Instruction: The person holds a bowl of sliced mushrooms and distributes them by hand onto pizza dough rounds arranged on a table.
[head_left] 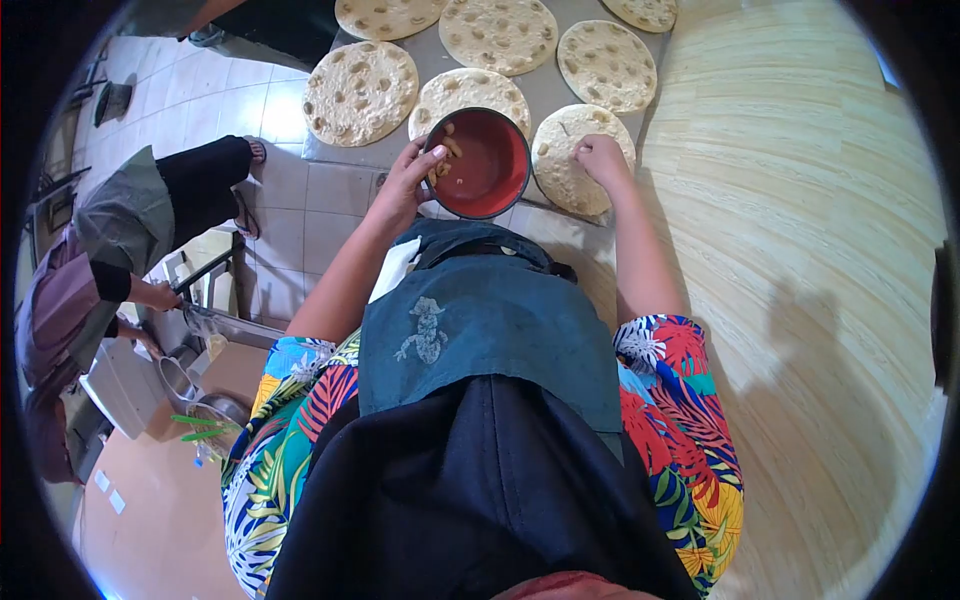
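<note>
A round bowl [490, 165], red inside with a dark rim, is held by my left hand [412, 172] at its left side. A few small tan pieces [447, 150] lie inside it near my left thumb. My right hand [597, 157], its fingers drawn together, is over the nearest right round flatbread [575, 190]; whatever is between the fingertips is too small to tell. Another round [475, 92] lies just behind the bowl, partly hidden by it. More rounds dotted with tan pieces, such as one at the left [360, 95], lie on the grey table [330, 150].
At the left, a person [120, 225] in a grey apron handles things beside a brown table [150, 510] with metal pans [225, 408] and green-handled items [198, 428]. Part of another person in dark clothing [280, 30] shows at the upper left. A wood-patterned surface [790, 200] spans the right.
</note>
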